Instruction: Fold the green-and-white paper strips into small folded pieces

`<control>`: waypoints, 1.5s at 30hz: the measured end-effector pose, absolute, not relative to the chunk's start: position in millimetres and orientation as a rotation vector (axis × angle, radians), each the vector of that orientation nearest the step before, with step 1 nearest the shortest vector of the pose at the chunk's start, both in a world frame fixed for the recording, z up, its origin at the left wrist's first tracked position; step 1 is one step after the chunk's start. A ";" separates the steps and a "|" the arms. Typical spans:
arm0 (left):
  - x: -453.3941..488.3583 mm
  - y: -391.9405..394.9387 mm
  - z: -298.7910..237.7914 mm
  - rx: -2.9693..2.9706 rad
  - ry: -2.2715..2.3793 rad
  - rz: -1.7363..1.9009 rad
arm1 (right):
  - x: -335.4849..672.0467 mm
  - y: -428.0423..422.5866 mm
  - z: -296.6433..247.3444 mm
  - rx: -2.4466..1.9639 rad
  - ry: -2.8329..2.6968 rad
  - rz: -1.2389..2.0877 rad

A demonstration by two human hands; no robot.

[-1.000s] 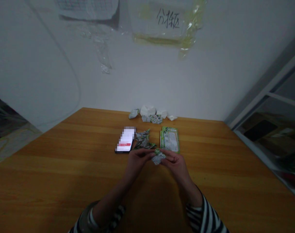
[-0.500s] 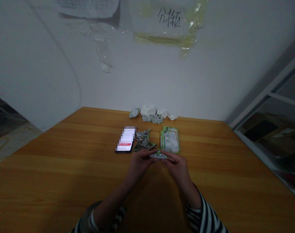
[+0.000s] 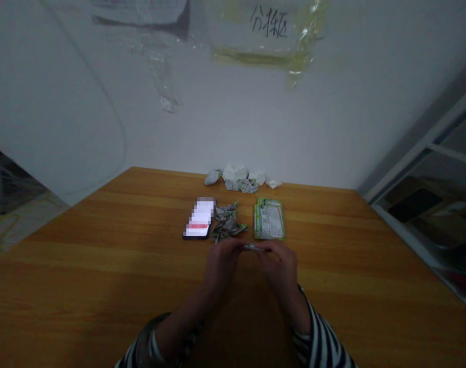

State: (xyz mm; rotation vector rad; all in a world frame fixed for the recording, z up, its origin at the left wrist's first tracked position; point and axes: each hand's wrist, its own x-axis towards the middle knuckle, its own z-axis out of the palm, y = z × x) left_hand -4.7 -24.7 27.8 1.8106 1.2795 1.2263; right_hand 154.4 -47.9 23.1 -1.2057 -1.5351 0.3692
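My left hand [image 3: 221, 265] and my right hand [image 3: 281, 267] meet above the wooden table, pinching a thin folded strip of printed paper [image 3: 254, 247] between their fingertips. Most of the strip is hidden by my fingers. Just beyond my left hand lies a loose heap of folded printed paper pieces [image 3: 227, 222], next to a lit smartphone [image 3: 199, 219] whose screen is pixelated. A green and white printed sheet [image 3: 269, 220] lies beyond my right hand. Neither hand touches these.
Crumpled white and printed paper scraps [image 3: 236, 178] lie along the table's far edge against a white wall [image 3: 233, 122]. Plastic sheeting with handwritten characters [image 3: 263, 33] is taped to the wall. A window frame [image 3: 428, 148] runs along the right.
The paper between my hands has gone from a bunched, visible piece to a thin flattened strip. My hands have drawn slightly nearer to me, and the view has tilted a little.
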 end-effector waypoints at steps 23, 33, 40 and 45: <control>8.6 -25.7 32.8 1.338 0.895 0.909 | 144.5 -38.6 17.9 -1.031 -1.289 1.055; 10.5 -22.2 29.8 1.201 0.792 0.938 | 152.0 -36.7 20.8 -0.873 -1.143 1.311; 5.4 -23.4 38.2 1.222 0.757 0.823 | 156.9 -32.6 10.3 -1.049 -1.177 1.209; 5.1 -21.4 32.6 1.330 0.690 0.814 | 160.3 -32.3 6.1 -1.067 -1.405 1.094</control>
